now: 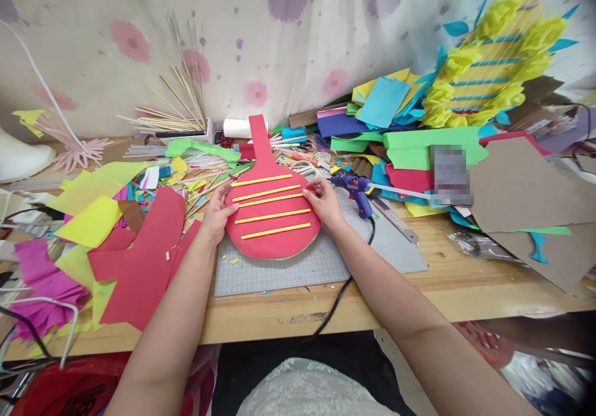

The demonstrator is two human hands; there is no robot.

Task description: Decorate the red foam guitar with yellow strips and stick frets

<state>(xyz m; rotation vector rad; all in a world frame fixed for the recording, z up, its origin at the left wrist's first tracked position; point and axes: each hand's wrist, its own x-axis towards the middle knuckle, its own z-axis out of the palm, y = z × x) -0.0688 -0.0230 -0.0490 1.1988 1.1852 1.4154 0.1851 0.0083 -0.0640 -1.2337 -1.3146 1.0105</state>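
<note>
A red paper instrument shape with a round body and a straight neck is held by its two sides, neck pointing away from me. Several yellow strips lie across its body, roughly parallel. At the left edge my left hand grips it, thumb on the face. My right hand pinches the right edge near the end of an upper strip. Beneath is a grey cutting mat with small yellow scraps. Just right of my right hand lies a purple glue gun.
Red paper offcuts and yellow sheets cover the left side. A metal ruler lies on the mat. Brown cardboard is stacked right. A yellow instrument model with paper flowers leans at back right. Wooden sticks stand at back left.
</note>
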